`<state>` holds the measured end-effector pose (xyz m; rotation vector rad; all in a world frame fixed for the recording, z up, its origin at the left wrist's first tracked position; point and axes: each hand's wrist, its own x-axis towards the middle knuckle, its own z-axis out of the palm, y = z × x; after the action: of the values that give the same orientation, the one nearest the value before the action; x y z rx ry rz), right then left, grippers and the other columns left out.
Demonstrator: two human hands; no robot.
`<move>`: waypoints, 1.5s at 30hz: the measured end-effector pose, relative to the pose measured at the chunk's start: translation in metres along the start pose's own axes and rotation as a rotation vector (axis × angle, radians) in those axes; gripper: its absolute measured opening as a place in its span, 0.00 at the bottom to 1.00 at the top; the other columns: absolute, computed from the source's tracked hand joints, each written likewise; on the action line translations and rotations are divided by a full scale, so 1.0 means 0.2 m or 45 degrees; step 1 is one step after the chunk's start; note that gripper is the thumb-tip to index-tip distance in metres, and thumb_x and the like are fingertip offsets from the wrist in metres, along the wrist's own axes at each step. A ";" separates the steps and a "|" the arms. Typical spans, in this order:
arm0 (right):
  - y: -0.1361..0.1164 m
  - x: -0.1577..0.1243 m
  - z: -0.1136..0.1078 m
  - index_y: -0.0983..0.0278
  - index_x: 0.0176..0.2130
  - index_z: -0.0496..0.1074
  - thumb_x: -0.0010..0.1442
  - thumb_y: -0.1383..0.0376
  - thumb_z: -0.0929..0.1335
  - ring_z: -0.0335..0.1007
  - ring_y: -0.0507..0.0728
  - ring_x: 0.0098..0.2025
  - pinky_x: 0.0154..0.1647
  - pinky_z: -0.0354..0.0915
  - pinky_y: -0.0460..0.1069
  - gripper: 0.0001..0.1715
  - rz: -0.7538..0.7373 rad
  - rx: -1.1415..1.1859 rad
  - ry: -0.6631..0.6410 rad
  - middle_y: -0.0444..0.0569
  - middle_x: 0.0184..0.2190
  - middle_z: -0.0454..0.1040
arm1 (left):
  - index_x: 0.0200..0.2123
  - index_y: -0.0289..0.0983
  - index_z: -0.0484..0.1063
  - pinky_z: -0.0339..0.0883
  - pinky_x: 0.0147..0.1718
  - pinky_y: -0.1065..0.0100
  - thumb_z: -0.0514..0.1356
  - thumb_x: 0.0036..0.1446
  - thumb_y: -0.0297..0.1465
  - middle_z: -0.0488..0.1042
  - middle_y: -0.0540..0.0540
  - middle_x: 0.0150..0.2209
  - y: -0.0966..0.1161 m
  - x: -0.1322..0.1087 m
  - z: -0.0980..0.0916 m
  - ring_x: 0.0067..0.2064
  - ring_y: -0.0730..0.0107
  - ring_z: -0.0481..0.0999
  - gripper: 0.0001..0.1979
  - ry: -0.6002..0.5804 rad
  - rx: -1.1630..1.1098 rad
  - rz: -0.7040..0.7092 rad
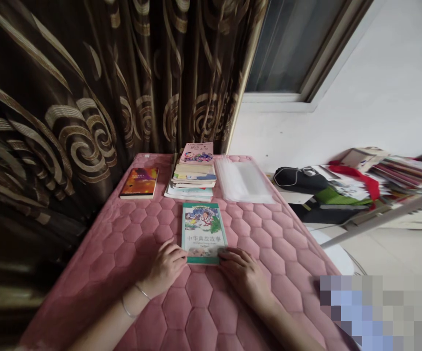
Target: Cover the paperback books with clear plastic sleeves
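A green-bordered paperback book [201,234] with an illustrated cover and Chinese title lies flat, face up, on the pink quilted surface [192,297]. Its lower left edge is pinched by the fingers of my left hand [167,265], which has a thin bracelet at the wrist. On the opposite side, my right hand [245,273] grips the lower right edge. Just beyond the book stands a stack of books [192,178], topped by a pink book [197,153]. My thumbs are mostly hidden.
An orange and purple book [139,183] lies left of the stack. To its right is a pile of clear plastic sleeves [243,180]. Patterned curtains [141,73] hang behind and along the left. Beyond the right edge, a cluttered shelf [350,185] holds papers and a black pouch [298,179].
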<state>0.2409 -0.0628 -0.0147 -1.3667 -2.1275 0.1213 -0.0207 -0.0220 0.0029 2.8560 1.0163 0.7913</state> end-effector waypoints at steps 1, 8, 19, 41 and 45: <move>0.02 -0.01 -0.01 0.58 0.35 0.79 0.62 0.63 0.65 0.70 0.59 0.49 0.49 0.68 0.55 0.11 0.019 0.007 0.007 0.47 0.42 0.79 | 0.35 0.40 0.75 0.62 0.53 0.56 0.55 0.61 0.25 0.78 0.51 0.38 -0.01 -0.01 0.00 0.41 0.70 0.71 0.09 -0.010 -0.002 0.009; 0.13 -0.05 -0.02 0.57 0.36 0.79 0.62 0.62 0.65 0.69 0.59 0.52 0.50 0.70 0.55 0.11 0.008 0.044 0.034 0.45 0.42 0.79 | 0.32 0.43 0.75 0.51 0.57 0.54 0.57 0.61 0.30 0.79 0.57 0.38 -0.07 -0.03 0.05 0.41 0.72 0.71 0.07 0.047 -0.076 0.010; 0.16 -0.05 -0.01 0.56 0.37 0.79 0.61 0.62 0.66 0.68 0.60 0.53 0.50 0.70 0.56 0.10 0.055 0.164 -0.007 0.46 0.43 0.79 | 0.33 0.43 0.75 0.52 0.54 0.53 0.56 0.61 0.27 0.79 0.55 0.39 -0.07 -0.02 0.03 0.42 0.71 0.71 0.08 -0.015 -0.106 0.021; 0.30 0.80 0.13 0.62 0.50 0.73 0.60 0.63 0.65 0.66 0.59 0.53 0.56 0.59 0.52 0.18 0.190 -0.067 -0.213 0.53 0.50 0.72 | 0.43 0.39 0.64 0.62 0.44 0.56 0.70 0.43 0.37 0.66 0.43 0.47 0.16 0.10 0.03 0.46 0.55 0.69 0.26 -0.189 0.239 -0.616; 0.34 0.86 0.14 0.60 0.45 0.75 0.59 0.63 0.66 0.71 0.56 0.45 0.50 0.62 0.47 0.14 0.258 -0.065 -0.252 0.49 0.43 0.76 | 0.40 0.40 0.65 0.61 0.44 0.57 0.70 0.45 0.35 0.68 0.46 0.45 0.11 0.09 0.03 0.46 0.57 0.68 0.21 -0.177 0.271 -0.476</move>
<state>0.2299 0.1227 0.0109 -1.6588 -2.1580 0.2959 0.0068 -0.0287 0.0102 2.6974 1.6309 0.4720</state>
